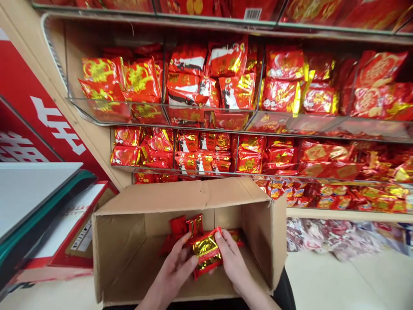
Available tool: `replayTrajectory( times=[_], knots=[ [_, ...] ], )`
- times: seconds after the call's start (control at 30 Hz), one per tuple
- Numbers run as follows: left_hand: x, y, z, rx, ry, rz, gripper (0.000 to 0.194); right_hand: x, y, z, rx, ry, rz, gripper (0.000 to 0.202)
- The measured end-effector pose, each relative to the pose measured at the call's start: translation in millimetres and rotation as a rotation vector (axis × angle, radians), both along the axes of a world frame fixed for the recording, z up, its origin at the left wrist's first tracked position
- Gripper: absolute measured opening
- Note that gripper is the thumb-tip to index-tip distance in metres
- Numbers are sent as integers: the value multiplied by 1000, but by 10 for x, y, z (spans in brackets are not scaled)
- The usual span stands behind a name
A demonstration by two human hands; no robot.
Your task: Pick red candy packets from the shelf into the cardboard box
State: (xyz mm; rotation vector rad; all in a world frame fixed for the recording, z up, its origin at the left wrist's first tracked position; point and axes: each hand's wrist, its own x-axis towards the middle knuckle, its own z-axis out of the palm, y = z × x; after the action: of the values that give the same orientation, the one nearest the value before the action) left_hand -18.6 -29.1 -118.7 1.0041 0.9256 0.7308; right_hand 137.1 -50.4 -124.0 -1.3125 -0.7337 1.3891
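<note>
Both hands hold a shiny gold and red packet (206, 251) over the opening of a cardboard box (180, 196). My left hand (177, 267) grips its left side, with the thumb on the front. My right hand (229, 256) pinches the packet at its upper right corner, thumb on top. Behind the hands, several red packets (178, 225) lie inside the box, toward its back. The hands and the held packet partly hide them.
Shelves with clear front edges (206, 125) hold rows of red and gold packets beyond the box. Stacked boards and a red box (77, 230) stand at the left. Bagged goods (335, 237) lie on the floor under the shelves at the right.
</note>
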Motion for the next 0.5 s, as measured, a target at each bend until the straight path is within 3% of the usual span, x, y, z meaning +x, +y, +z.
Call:
replayTrajectory(
  times=[0.13, 0.23, 0.33, 0.5],
  knots=[
    [165, 10, 73, 124, 122, 15, 37, 37, -34, -31, 258, -423, -52, 33],
    [134, 0, 69, 247, 232, 72, 35, 107, -58, -64, 416, -600, -98, 28],
    [69, -1, 136, 514, 309, 104, 26, 141, -96, -30, 430, -369, -89, 27],
    [-29, 14, 293, 1145, 430, 79, 32, 96, -163, 145, 160, 441, 59, 39]
  ],
)
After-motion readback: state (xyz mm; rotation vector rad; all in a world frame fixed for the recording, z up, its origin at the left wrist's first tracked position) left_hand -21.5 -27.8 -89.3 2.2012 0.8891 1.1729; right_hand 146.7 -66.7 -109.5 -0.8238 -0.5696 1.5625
